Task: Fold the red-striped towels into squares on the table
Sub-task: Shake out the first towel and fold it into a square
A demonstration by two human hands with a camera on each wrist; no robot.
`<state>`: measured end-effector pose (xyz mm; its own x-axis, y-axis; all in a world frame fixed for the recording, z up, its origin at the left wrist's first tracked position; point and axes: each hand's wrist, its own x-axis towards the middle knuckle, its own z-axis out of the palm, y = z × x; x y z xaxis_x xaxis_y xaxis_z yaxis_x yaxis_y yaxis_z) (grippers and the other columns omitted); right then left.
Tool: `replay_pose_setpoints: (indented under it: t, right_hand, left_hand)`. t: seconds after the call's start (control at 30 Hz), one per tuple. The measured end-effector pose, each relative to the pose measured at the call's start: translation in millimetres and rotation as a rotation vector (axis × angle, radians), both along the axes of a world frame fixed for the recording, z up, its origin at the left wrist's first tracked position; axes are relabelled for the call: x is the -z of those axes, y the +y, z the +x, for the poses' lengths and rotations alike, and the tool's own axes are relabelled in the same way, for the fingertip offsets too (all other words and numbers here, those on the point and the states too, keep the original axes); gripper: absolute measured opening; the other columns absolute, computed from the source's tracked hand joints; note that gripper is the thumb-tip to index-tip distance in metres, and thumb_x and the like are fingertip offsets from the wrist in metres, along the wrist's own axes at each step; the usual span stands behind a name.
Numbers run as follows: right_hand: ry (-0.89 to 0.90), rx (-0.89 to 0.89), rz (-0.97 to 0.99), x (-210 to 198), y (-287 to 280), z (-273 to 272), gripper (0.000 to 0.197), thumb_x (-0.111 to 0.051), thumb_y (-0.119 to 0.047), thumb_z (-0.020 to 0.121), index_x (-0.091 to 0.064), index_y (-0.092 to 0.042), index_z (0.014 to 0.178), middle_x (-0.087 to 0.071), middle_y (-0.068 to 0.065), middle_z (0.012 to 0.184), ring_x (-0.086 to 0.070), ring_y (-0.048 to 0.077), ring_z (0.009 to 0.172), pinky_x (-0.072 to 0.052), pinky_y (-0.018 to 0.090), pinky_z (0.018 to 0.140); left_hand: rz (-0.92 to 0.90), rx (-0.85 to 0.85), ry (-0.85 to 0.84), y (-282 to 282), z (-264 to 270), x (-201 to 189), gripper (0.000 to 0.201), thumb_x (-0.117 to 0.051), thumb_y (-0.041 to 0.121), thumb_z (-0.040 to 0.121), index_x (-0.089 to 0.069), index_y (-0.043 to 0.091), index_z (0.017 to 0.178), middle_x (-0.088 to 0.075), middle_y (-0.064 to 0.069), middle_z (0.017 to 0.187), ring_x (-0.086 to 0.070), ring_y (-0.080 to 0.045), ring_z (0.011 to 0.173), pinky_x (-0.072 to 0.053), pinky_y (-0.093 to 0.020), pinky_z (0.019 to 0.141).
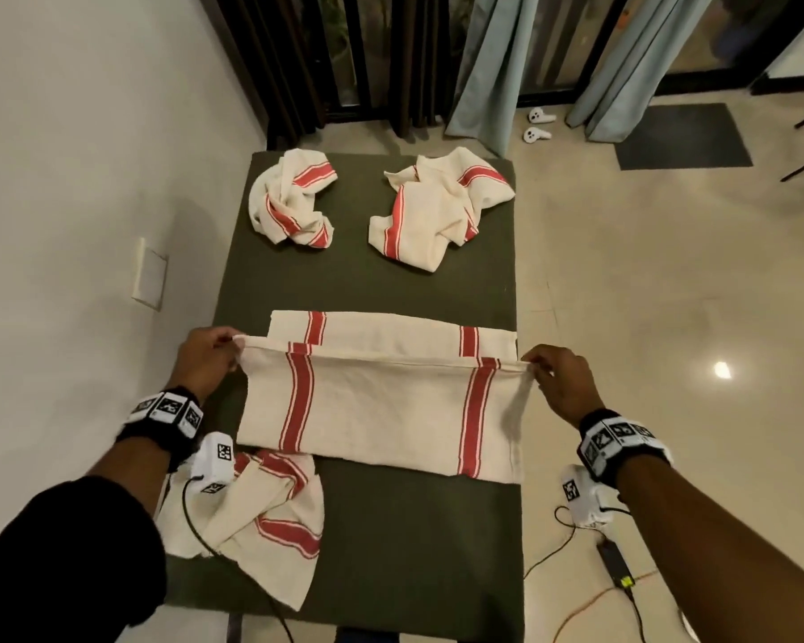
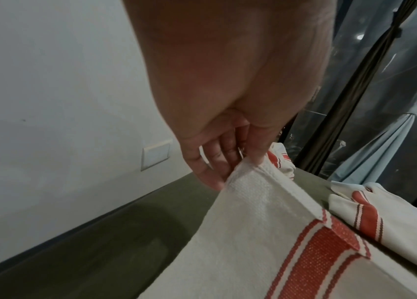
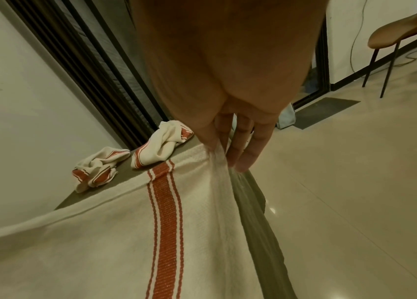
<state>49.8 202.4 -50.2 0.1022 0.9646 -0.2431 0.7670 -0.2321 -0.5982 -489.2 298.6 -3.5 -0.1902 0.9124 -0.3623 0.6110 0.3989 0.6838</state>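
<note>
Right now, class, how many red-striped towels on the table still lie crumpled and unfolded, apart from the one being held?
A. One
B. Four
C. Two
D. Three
D: two crumpled towels lie at the far end and one at the near left corner, while the left hand and right hand pinch the spread towel.

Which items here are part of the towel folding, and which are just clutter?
In the job:
- towel being folded, its corners pinched by left hand and right hand
- two crumpled towels at the far end
- crumpled towel near the left arm
- table

Lying about:
- two white controllers on the floor
- dark floor mat
- curtains
- chair
</note>
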Motion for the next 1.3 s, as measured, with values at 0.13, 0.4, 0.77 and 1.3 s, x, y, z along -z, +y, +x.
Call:
replay_pose_setpoints:
  t: [0.13,0.4,0.77,1.3]
  right_hand:
    - [-0.020,0.016,0.049,15,23,0,0.021,-0.064,0.006,0.092,-0.077,-0.007,0.101,-0.079,0.008,0.103,-0.074,0.032,0.099,-0.039,0.026,0.073]
    - [0.003,0.117,0.053,42,54,-9,0.019,-0.067,-0.001,0.094,-0.080,-0.009,0.104,-0.076,0.007,0.123,-0.072,0.028,0.112,-0.050,0.033,0.097]
    - [0.091,0.278,0.005,50,51,-19,0.013,-0.076,-0.001,0.087,-0.080,-0.009,0.096,-0.072,0.007,0.108,-0.069,0.024,0.098,-0.054,0.028,0.085]
    - [0.313,0.423,0.071,54,44,-27,0.012,-0.075,-0.003,0.089,-0.079,-0.011,0.096,-0.075,0.003,0.111,-0.069,0.020,0.108,-0.053,0.028,0.093]
  left_hand:
    - [-0.035,0.011,0.001,37,-1,33,0.022,-0.068,0.010,0.097,-0.077,0.022,0.081,-0.073,-0.013,0.081,-0.064,-0.025,0.076,-0.057,-0.048,0.088]
    - [-0.040,-0.059,-0.021,78,9,78,0.015,-0.073,0.013,0.092,-0.079,0.026,0.085,-0.078,-0.006,0.097,-0.072,-0.027,0.095,-0.055,-0.037,0.095]
    - [-0.044,-0.123,-0.109,78,27,84,0.013,-0.083,0.005,0.082,-0.082,0.012,0.093,-0.078,0.000,0.091,-0.073,-0.014,0.087,-0.051,-0.017,0.075]
    - [-0.081,0.275,0.019,81,32,83,0.006,-0.084,0.016,0.083,-0.079,0.018,0.083,-0.076,0.002,0.087,-0.069,-0.018,0.086,-0.050,-0.030,0.080]
